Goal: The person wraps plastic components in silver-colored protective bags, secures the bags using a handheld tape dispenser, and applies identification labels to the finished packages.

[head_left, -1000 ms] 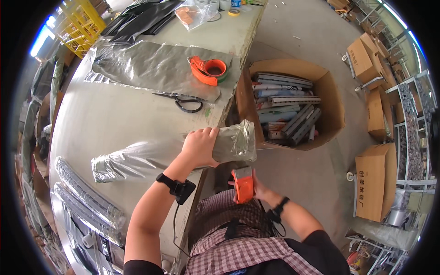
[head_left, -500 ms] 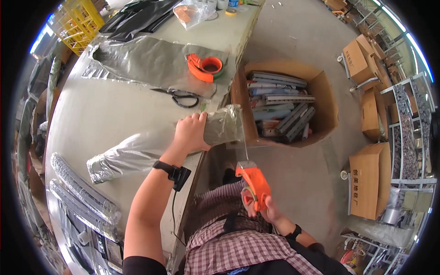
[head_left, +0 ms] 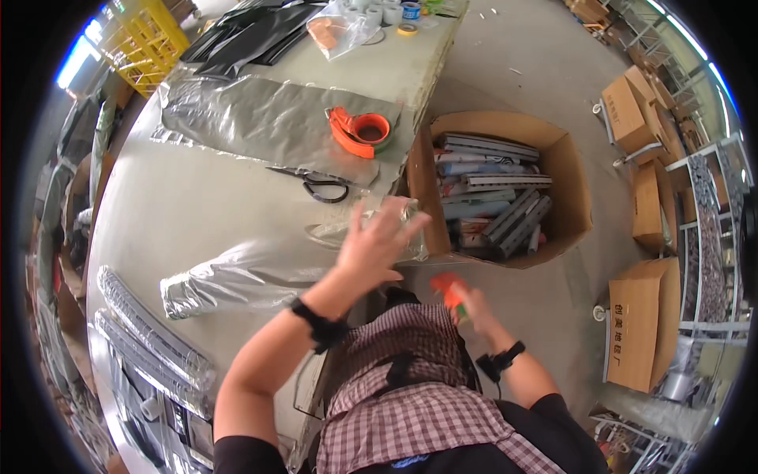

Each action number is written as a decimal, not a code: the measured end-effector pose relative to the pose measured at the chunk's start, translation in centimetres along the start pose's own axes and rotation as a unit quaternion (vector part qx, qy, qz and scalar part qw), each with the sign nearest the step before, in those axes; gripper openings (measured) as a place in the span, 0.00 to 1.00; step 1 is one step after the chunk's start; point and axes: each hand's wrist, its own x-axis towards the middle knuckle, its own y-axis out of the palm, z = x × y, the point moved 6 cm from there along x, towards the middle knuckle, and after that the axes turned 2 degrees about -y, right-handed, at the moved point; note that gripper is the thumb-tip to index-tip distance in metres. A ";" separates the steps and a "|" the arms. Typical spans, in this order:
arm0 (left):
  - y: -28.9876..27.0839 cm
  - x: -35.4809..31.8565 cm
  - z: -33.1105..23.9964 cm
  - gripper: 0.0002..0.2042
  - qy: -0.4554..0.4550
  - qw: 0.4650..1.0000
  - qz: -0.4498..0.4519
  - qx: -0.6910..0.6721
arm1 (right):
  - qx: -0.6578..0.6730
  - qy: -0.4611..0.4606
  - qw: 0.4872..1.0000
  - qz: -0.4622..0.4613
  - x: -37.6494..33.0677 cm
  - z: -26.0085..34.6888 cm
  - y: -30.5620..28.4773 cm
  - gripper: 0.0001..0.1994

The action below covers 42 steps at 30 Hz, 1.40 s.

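Note:
A long bundle in shiny silver-grey plastic film [head_left: 237, 283] lies along the near table edge. My left hand [head_left: 373, 249] is over its right end, fingers spread and slightly blurred; whether they touch the film I cannot tell. Just off the edge, my right hand [head_left: 479, 316] grips an orange tape dispenser [head_left: 448, 289], smeared by motion. Beyond the bundle lie black-handled scissors [head_left: 325, 189]. A second orange tape dispenser [head_left: 359, 133] rests on a flat grey film sheet [head_left: 245, 114].
An open cardboard box [head_left: 580, 186] holding several rolled and flat pieces stands against the table's right side. Clear-wrapped rolls [head_left: 154, 328] lie at the table's near left. Black sheets [head_left: 253, 35] are at the back. Cartons [head_left: 643, 324] and racks line the right.
My left hand has shifted right along the bundle, its fingers now spread. My right hand has brought the tape dispenser up toward the table edge; the tape strip stretched earlier no longer shows clearly.

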 end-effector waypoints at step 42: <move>10.8 -54.6 -5.7 0.06 -0.944 0.303 -0.132 -0.026 | -0.272 -0.393 0.686 0.548 -3.6 20.8 39.4 0.04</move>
